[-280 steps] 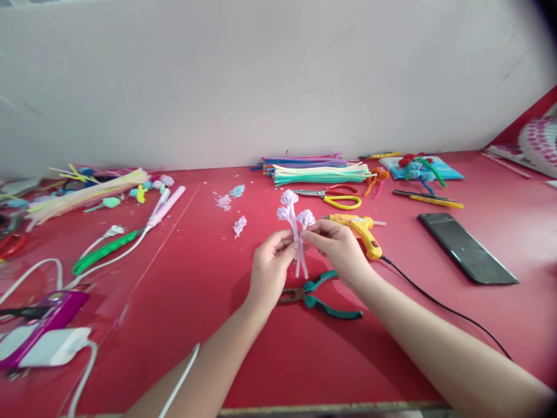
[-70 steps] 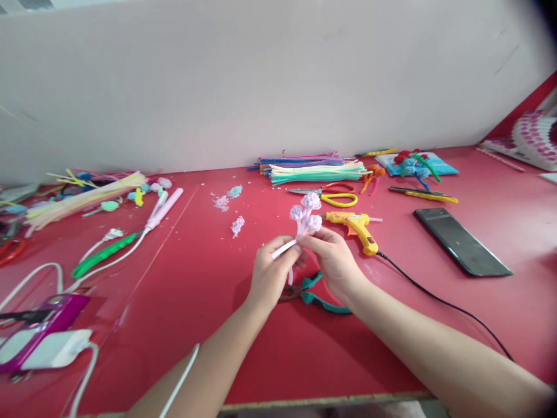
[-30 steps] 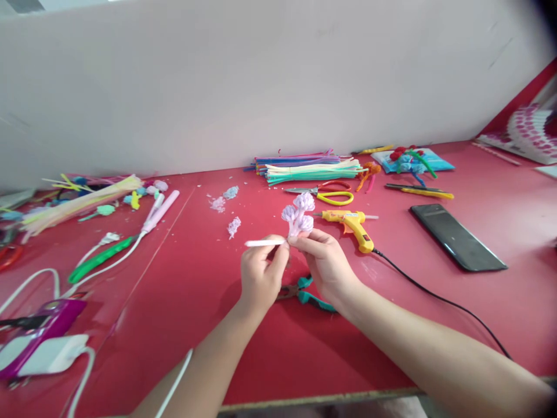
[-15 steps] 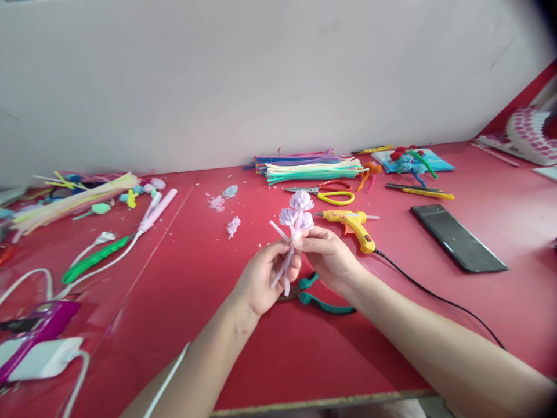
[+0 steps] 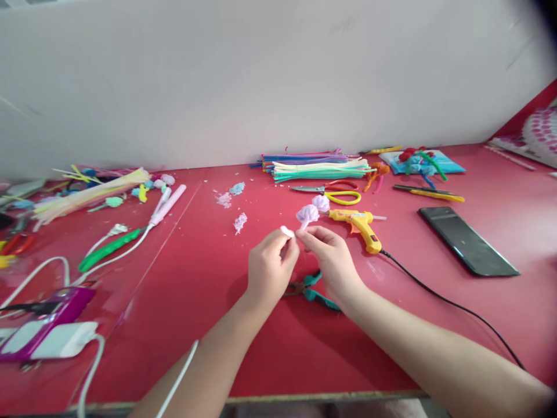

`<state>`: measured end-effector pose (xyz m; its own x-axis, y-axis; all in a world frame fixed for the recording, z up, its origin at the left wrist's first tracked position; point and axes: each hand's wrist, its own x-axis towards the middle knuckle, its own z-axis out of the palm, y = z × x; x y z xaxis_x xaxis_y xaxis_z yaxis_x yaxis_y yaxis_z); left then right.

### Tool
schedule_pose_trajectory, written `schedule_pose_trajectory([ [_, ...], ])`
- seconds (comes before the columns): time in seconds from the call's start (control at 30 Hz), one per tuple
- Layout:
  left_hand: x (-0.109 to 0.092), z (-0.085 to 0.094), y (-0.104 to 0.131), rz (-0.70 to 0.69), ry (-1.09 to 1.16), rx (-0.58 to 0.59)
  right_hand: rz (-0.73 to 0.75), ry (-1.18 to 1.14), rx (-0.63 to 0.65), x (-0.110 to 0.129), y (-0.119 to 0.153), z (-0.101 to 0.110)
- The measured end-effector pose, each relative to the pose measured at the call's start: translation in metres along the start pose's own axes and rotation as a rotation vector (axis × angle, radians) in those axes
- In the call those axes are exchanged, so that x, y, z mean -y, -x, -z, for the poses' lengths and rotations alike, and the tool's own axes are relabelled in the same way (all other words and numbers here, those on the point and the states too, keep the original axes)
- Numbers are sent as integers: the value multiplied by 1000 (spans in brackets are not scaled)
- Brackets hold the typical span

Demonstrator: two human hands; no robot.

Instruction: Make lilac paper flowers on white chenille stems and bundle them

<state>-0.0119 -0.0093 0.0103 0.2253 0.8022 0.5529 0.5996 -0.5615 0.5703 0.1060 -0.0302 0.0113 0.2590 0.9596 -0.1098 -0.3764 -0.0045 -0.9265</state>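
A lilac pipe-cleaner flower with fluffy round heads rises above the fingertips of my right hand, which pinches its stem. Close beside it, my left hand is closed, thumb against fingers, on a pale lilac pipe-cleaner stem whose end pokes out at the top. The fingertips of both hands nearly meet; whether the two pieces join between them is hidden. Below the hands lie teal-handled pliers on the red table, partly covered by my right hand and wrist.
A yellow glue gun, scissors and a black phone lie to the right. Bundled pipe cleaners rest by the wall. Leftward are lilac scraps, a pink hot iron, a green-handled tool and a purple power strip.
My left hand has turned, its back now facing up. The flower has tilted to the right, and its hanging stems no longer show below my hands. The view has shifted slightly left.
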Motion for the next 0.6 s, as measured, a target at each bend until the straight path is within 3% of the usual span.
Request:
schedule_pose_trajectory([
  [0.1, 2, 0, 2, -228, -222, -22, 21, -10, -36, 1, 1, 0],
  [0.17, 1, 0, 2, -188, -200, -21, 13, -38, -45, 0, 1, 0],
  [0.23, -2, 0, 0, 6, 9, 10, 7, -68, -45, 0, 0, 0],
  [0.4, -6, 1, -7, 592, 808, 212, 34, -79, 31, 3, -3, 2],
  [0.6, -3, 5, -16, 1026, 1240, 360, 44, -121, 115, 1, -10, 9],
])
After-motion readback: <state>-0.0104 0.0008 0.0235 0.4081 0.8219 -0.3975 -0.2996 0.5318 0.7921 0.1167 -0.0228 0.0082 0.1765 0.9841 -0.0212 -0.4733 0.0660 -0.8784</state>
